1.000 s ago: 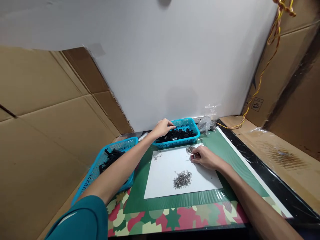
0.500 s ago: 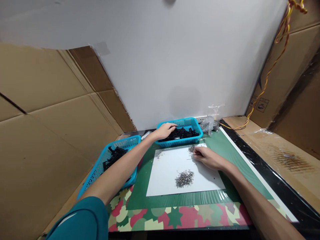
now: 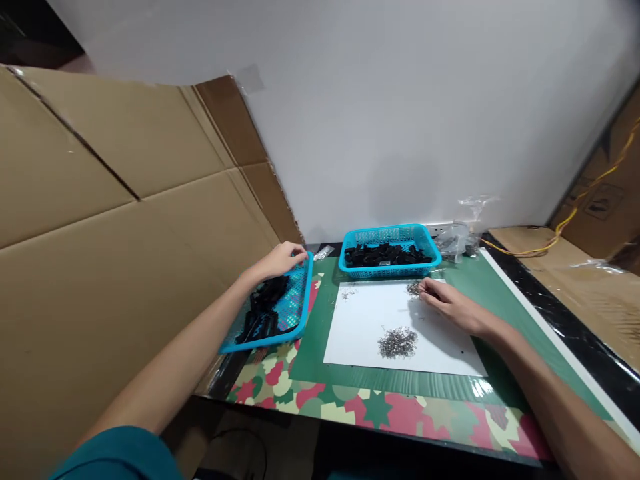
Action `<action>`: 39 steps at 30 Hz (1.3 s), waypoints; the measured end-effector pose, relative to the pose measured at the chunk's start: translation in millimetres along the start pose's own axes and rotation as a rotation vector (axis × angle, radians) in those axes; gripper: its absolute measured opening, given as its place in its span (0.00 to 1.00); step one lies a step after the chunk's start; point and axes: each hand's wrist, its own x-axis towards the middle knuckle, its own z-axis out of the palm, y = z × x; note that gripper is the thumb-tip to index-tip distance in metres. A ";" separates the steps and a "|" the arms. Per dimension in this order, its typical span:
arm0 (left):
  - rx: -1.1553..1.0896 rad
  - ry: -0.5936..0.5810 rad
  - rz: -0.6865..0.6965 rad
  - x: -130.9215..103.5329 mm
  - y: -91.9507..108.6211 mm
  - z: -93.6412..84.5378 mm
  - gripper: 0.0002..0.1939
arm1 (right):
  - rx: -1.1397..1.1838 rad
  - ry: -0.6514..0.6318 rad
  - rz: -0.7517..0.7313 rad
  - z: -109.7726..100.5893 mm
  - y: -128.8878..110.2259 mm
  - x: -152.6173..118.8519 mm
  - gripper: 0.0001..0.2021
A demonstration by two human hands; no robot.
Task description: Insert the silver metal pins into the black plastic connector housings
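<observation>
My left hand (image 3: 281,260) is over the far end of the left blue plastic basket (image 3: 306,303), its fingers curled down near the rim. Whatever those fingers hold is hidden behind the hand. Black strip-like pieces (image 3: 265,307) lie in this basket, partly under my wrist. My right hand (image 3: 443,301) is pinched at the back right of a white sheet (image 3: 360,333), touching or just above a small heap of tiny metal pieces (image 3: 413,289). What its fingertips grip is too small to make out. A larger heap of thin metal pieces (image 3: 397,343) lies near the sheet's front.
Behind the sheet stands a second blue basket (image 3: 390,271) with black pieces. Clear plastic bags (image 3: 455,241) sit to its right. A few scattered metal bits (image 3: 349,293) lie at the sheet's back left. Cardboard (image 3: 190,247) and a white wall (image 3: 350,120) enclose the green-topped table (image 3: 310,363).
My left hand has left the back basket and moved left to the left basket. My right hand stays by the small heap. The view has turned left.
</observation>
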 end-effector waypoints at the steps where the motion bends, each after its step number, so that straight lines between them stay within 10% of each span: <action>1: 0.028 -0.019 -0.028 -10.7 -10.1 -1.0 0.21 | 0.002 0.000 -0.005 0.8 0.8 -0.1 0.16; 7: 0.230 -0.061 -0.196 -54.6 -42.1 11.1 0.14 | -0.022 0.049 -0.024 2.9 -2.4 -1.3 0.17; 22: 0.549 -0.039 -0.361 -71.6 -17.4 40.5 0.13 | -0.077 0.072 -0.004 -0.9 -4.5 -0.5 0.09; 39: 0.412 0.144 -0.373 -68.9 1.9 3.1 0.13 | 0.351 0.274 0.077 -5.0 -13.8 1.6 0.19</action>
